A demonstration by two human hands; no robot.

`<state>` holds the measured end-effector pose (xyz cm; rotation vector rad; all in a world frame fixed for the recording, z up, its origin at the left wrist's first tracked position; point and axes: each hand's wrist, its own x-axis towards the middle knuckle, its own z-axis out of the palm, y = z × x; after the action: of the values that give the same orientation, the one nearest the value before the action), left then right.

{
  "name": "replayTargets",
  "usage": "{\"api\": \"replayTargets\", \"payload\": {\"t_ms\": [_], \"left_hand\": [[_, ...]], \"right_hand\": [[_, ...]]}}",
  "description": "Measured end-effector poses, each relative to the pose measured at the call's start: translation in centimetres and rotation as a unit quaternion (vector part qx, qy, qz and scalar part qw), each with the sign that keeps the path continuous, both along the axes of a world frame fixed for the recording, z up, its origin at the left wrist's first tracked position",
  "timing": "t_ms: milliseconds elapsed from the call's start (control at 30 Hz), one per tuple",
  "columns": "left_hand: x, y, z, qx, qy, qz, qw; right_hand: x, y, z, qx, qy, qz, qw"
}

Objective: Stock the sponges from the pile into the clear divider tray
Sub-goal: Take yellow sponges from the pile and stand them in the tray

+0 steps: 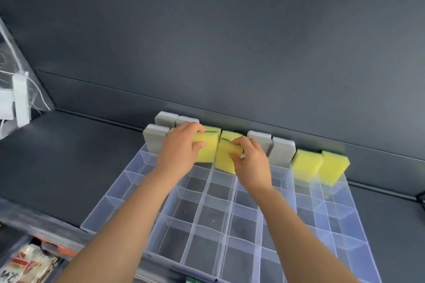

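Observation:
The clear divider tray (202, 204) lies on a dark shelf, its back row filled with upright sponges. My left hand (178, 147) grips a yellow sponge (207, 148) standing in the back row. Right beside it, my right hand (249, 158) pinches a second yellow sponge (226, 156) by its top edge. Grey sponges (155, 136) stand to the left, two more grey sponges (271, 147) to the right, then two yellow sponges (319, 163) at the far right. The sponge pile is not in view.
A dark back wall (230, 53) rises right behind the tray. The tray's front rows of compartments (207, 236) hold nothing. A clear bag with white strings (16, 94) hangs at the left. Packaged goods (25, 264) sit on a lower shelf at bottom left.

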<state>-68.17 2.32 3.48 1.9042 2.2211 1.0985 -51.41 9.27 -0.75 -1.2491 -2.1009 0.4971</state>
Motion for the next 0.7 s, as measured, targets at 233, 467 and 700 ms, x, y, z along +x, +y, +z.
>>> {"api": "replayTargets", "payload": {"t_ms": [233,467,700], "left_hand": [[-0.8,0.9,-0.8,-0.052,0.048,-0.038,0.997],[-1.3,1.9,-1.9,-0.095,0.097,-0.055,0.989],[-0.7,2.3,-2.1,-0.083,0.270,-0.045,0.958]], "right_hand": [[-0.5,-0.8,-1.6,0.016,-0.060,-0.035,0.997],[-0.8,-0.8,-1.7,0.059,-0.057,-0.049,0.995],[-0.9,-0.8,-1.8,0.111,-0.076,-0.049,0.990]]}}
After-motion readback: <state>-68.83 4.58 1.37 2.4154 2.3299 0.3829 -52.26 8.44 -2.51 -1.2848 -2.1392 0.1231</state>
